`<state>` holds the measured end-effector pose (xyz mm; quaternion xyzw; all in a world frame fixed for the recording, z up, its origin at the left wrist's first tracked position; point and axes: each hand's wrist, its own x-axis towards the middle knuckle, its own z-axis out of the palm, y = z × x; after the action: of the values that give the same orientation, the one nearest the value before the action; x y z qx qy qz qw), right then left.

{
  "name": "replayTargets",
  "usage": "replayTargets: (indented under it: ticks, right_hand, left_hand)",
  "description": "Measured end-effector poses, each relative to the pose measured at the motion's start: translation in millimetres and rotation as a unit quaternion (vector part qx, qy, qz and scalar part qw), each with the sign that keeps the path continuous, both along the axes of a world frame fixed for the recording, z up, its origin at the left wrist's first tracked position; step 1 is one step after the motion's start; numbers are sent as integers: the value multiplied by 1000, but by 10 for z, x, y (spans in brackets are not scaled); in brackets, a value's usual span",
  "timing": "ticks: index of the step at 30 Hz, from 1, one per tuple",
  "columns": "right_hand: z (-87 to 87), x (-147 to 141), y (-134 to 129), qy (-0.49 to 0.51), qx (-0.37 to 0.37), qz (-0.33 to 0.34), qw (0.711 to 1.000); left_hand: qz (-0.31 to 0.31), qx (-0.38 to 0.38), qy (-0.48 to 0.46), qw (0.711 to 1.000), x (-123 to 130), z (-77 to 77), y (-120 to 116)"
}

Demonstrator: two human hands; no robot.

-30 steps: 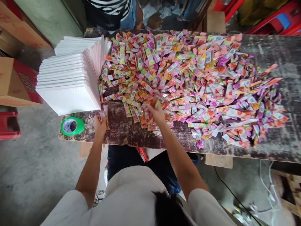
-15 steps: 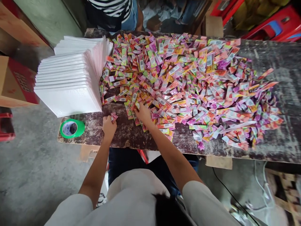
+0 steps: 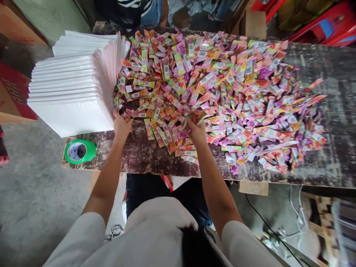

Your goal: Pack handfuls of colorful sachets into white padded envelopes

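Many small colourful packets (image 3: pixel 178 85) lie in a wide heap on the dark, worn table (image 3: pixel 150 159). My left hand (image 3: pixel 121 126) is at the heap's left edge, beside the stack of white padded envelopes (image 3: pixel 66 107), its fingers closed on a small pink packet (image 3: pixel 128 115). Farther right, my right hand (image 3: pixel 197 129) is over the front of the heap, its fingers closed round some packets (image 3: pixel 197 116), slightly blurred. Several packets lie in a fanned row between the hands.
A roll of green tape (image 3: pixel 80 151) lies at the table's front left corner. Across the table stands a person in denim (image 3: pixel 151 15). Cardboard boxes (image 3: pixel 16 92) are at the left, red stools (image 3: pixel 328 26) at the back right.
My left hand has moved forward and left, up to the envelopes. My right hand has moved right and now holds packets above the heap. The view has shifted slightly.
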<state>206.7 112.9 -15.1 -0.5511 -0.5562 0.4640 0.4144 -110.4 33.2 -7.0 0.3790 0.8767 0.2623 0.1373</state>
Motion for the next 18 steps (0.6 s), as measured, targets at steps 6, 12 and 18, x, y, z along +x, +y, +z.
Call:
replayTargets:
  ticks: [6, 12, 18]
  right_hand:
    - [195, 734, 281, -230, -17, -39, 972]
    - [133, 398, 341, -440, -29, 35, 897]
    - [148, 584, 426, -298, -9, -28, 954]
  left_hand:
    - [-54, -151, 90, 983, 156, 35, 308]
    - [-76, -195, 102, 973, 394, -36, -139]
    - [-54, -104, -12, 993, 236, 43, -668]
